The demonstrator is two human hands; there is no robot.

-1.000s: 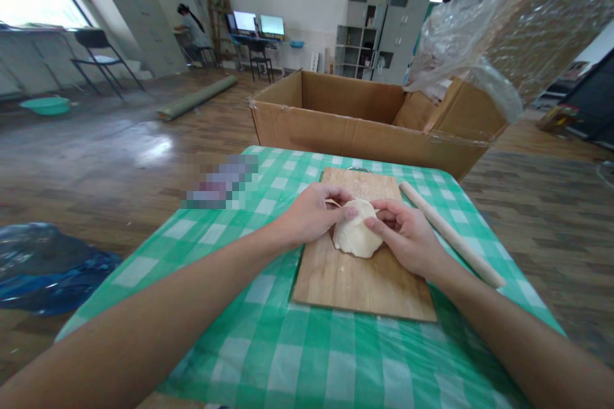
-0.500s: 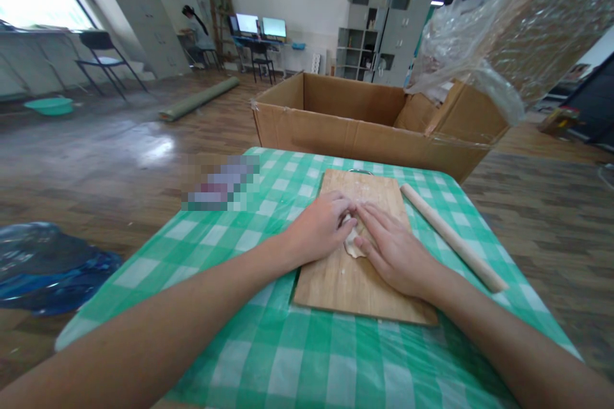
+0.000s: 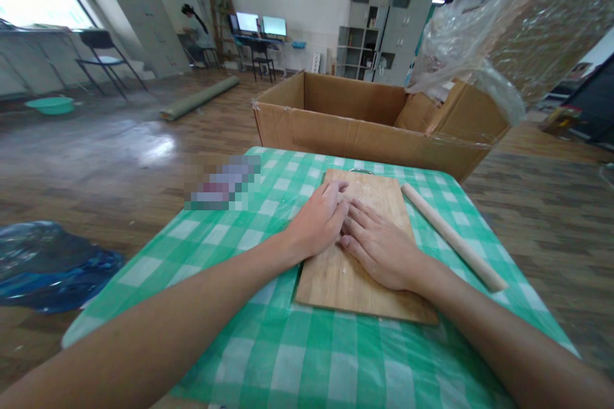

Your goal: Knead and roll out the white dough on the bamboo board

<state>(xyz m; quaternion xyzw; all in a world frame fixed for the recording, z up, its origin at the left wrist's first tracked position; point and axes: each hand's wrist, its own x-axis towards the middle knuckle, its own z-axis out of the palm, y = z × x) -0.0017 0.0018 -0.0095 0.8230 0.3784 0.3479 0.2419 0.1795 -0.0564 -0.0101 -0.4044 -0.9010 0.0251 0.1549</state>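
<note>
A wooden cutting board (image 3: pixel 359 294) lies on the table, with a metal handle at its far end and white flour specks on its surface. My left hand (image 3: pixel 319 220) is over the board's left side, fingers bent and closed towards the middle. From the right, my right hand (image 3: pixel 384 248) meets it, fingers close together and curved down, thumb tucked below. The two hands touch at the fingertips, closed around a small piece of pale dough, which they now cover entirely. To the right of the board, a wooden rolling pin (image 3: pixel 451 236) rests on the cloth.
A green-and-white checked cloth (image 3: pixel 268 358) covers the table. Beyond its far edge stands a large open cardboard box (image 3: pixel 336 131) with plastic-wrapped material (image 3: pixel 542 38). A blurred-out item (image 3: pixel 223 182) is at the table's left edge, and a blue plastic bag (image 3: pixel 52 268) at far left.
The dough, partly visible between my hands before, is now hidden. My left hand has turned and its fingers lifted slightly; my right hand has shifted left, over the dough. The board and rolling pin stay put.
</note>
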